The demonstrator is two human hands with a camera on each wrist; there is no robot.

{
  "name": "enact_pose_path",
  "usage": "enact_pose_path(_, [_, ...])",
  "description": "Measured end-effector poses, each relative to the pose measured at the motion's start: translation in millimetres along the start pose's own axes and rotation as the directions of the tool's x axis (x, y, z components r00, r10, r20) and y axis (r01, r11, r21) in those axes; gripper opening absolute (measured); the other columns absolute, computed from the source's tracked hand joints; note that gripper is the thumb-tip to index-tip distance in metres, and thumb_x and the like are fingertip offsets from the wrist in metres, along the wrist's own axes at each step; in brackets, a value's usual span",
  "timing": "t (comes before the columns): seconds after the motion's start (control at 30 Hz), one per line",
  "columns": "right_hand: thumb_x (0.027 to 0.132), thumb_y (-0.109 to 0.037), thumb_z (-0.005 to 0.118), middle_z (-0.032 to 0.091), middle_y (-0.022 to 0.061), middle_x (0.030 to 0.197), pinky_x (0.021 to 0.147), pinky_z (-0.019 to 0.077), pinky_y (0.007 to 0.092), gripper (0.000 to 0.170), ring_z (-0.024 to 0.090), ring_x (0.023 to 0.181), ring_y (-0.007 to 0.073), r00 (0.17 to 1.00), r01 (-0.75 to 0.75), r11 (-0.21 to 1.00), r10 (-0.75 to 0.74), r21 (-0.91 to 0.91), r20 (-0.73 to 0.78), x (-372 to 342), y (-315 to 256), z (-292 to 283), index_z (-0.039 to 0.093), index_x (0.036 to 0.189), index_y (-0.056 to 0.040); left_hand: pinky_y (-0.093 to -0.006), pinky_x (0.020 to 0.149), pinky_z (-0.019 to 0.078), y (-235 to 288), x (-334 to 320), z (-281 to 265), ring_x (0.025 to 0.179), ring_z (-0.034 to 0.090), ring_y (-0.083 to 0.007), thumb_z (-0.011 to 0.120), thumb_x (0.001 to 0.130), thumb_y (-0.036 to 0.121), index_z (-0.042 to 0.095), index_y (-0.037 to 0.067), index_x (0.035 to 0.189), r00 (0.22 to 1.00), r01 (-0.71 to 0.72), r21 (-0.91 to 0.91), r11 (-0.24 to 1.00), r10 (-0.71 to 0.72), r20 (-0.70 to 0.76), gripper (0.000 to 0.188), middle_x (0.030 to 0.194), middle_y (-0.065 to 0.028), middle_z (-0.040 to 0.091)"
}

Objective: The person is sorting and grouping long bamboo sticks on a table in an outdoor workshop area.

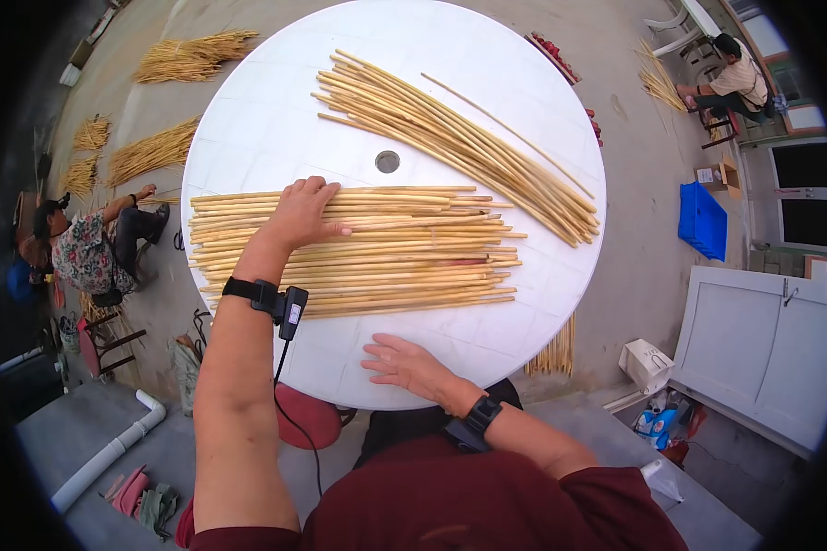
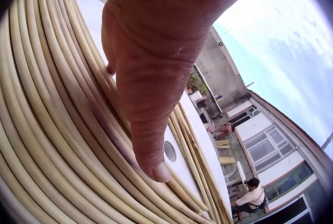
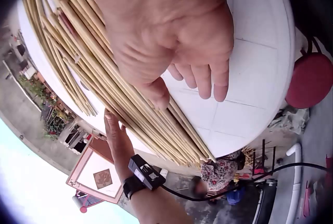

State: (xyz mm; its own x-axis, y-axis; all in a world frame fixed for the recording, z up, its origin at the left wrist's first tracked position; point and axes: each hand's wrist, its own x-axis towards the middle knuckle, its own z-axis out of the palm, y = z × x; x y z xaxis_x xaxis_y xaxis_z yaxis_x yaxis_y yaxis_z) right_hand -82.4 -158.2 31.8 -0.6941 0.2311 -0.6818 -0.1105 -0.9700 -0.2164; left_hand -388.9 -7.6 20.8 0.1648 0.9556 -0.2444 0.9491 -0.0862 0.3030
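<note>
A wide layer of straight, pale yellow sticks (image 1: 395, 248) lies side by side across the white round table (image 1: 276, 119). My left hand (image 1: 301, 213) rests on the far side of this layer, its fingers stretched over the outermost sticks. In the left wrist view, the thumb (image 2: 151, 146) points down along the sticks. My right hand (image 1: 409, 365) hovers low over the near part of the table with fingers spread and nothing held. The right wrist view shows its loosely extended fingers (image 3: 203, 81) beside the layer's near edge.
A second pile of sticks (image 1: 469, 147) lies slanted at the table's far right, around the back of a round hole (image 1: 388, 162). Stick bundles (image 1: 193, 57) lie on the ground. Two people sit working at left and right. A red stool (image 1: 308, 418) stands under the near edge.
</note>
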Motion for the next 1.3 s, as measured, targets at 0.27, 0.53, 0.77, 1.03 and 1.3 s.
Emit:
enact_pose_path(0.27, [0.098, -0.009, 0.059, 0.039, 0.0127, 0.153, 0.116, 0.0308, 0.0502, 0.053, 0.035, 0.143, 0.0262, 0.945, 0.28, 0.916, -0.316, 0.286, 0.085, 50.1, 7.2, 6.4, 0.037, 0.146, -0.0048, -0.0476, 0.107, 0.0417, 43.7, -37.1, -9.7, 0.125, 0.047, -0.0371, 0.092, 0.058, 0.04, 0.052, 0.013, 0.137, 0.944, 0.108, -0.033, 0.994, -0.092, 0.317, 0.093, 0.13, -0.0128, 0.053])
enact_pose_path(0.53, [0.094, -0.011, 0.064, 0.057, 0.0062, 0.132, 0.113, 0.0361, 0.0514, 0.044, 0.051, 0.126, 0.021, 0.941, 0.281, 0.9, -0.327, 0.333, 0.091, 52.9, 7.2, 10.6, 0.05, 0.135, -0.0061, -0.0412, 0.107, 0.0424, 67.9, -73.0, 13.8, 0.124, 0.052, -0.0333, 0.094, 0.058, 0.026, 0.052, 0.005, 0.135, 0.859, 0.184, -0.375, 0.908, 0.037, 0.511, 0.09, 0.126, -0.0154, 0.06])
enact_pose_path(0.77, [0.085, 0.002, 0.062, 0.06, 0.0069, 0.114, 0.091, 0.0485, 0.0345, 0.043, 0.058, 0.1, 0.018, 0.913, 0.299, 0.858, -0.385, 0.418, 0.137, 37.9, 6.4, 1.8, 0.054, 0.126, -0.0054, -0.037, 0.108, 0.041, 96.9, -97.3, 22.7, 0.123, 0.054, -0.0262, 0.094, 0.059, 0.022, 0.045, 0.001, 0.139, 0.83, 0.378, -0.58, 0.722, 0.013, 0.558, 0.096, 0.126, -0.0153, 0.06])
enact_pose_path(1.03, [0.073, 0.011, 0.054, 0.06, 0.0062, 0.103, 0.067, 0.0461, 0.0294, 0.052, 0.057, 0.09, 0.0156, 0.917, 0.342, 0.818, -0.399, 0.463, 0.027, -11.9, -2.7, -24.7, 0.054, 0.122, -0.0041, -0.0393, 0.104, 0.0449, 175.7, -98.7, 32.1, 0.121, 0.058, -0.0291, 0.094, 0.06, 0.021, 0.038, 0.003, 0.144, 0.841, 0.405, -0.635, 0.658, 0.003, 0.54, 0.103, 0.127, -0.0174, 0.062])
enact_pose_path(1.3, [0.074, 0.007, 0.059, 0.064, 0.0047, 0.103, 0.077, 0.0453, 0.0314, 0.042, 0.058, 0.087, 0.0165, 0.847, 0.475, 0.72, -0.53, 0.505, -0.041, -145.2, -17.4, -125.5, 0.061, 0.115, -0.0047, -0.0464, 0.09, 0.0533, 366.5, -53.6, 13.4, 0.108, 0.062, -0.0455, 0.086, 0.069, 0.023, 0.042, 0.005, 0.136, 0.887, 0.054, -0.471, 0.88, 0.175, 0.427, 0.082, 0.123, -0.0257, 0.061])
